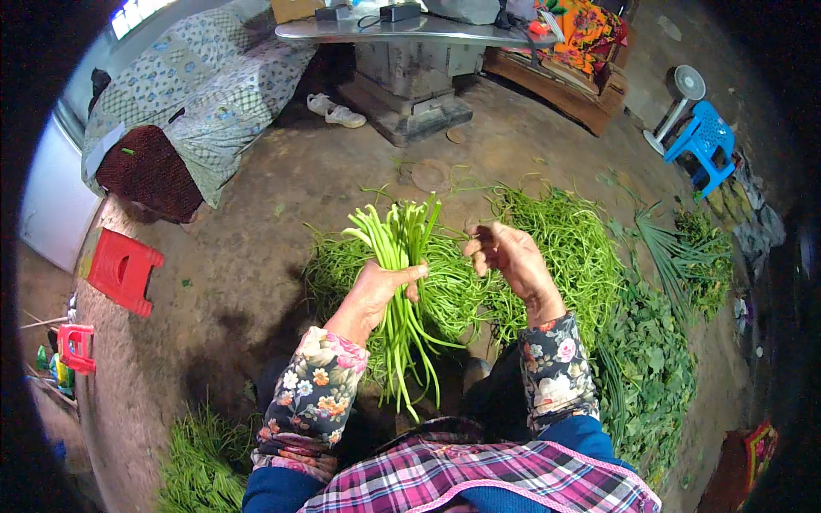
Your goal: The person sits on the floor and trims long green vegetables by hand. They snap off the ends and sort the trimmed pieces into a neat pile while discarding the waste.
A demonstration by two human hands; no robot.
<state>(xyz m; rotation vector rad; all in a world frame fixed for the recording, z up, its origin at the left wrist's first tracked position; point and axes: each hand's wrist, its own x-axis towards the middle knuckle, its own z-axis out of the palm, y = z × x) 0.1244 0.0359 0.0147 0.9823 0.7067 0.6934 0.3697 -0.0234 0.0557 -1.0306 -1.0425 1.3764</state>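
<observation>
My left hand (378, 288) grips a bunch of green stems (401, 240), cut ends pointing up and away from me. Their thinner ends hang below the fist over my lap. To the right, my right hand (503, 256) is raised with fingers loosely bent and somewhat blurred; I see nothing in it. It hovers at the near edge of a large heap of loose green stems (564, 250). Behind and below the held bunch, another pile of stems (449, 288) covers the floor, partly hidden by my left hand.
Stripped leaves (654, 365) lie right of the heap, beside a palm frond (667, 250). More green stems (199, 462) are at lower left. Red plastic stools (122, 269) stand left, a blue plastic chair (702, 144) right. Ahead are a table (417, 32) and white shoes (337, 110).
</observation>
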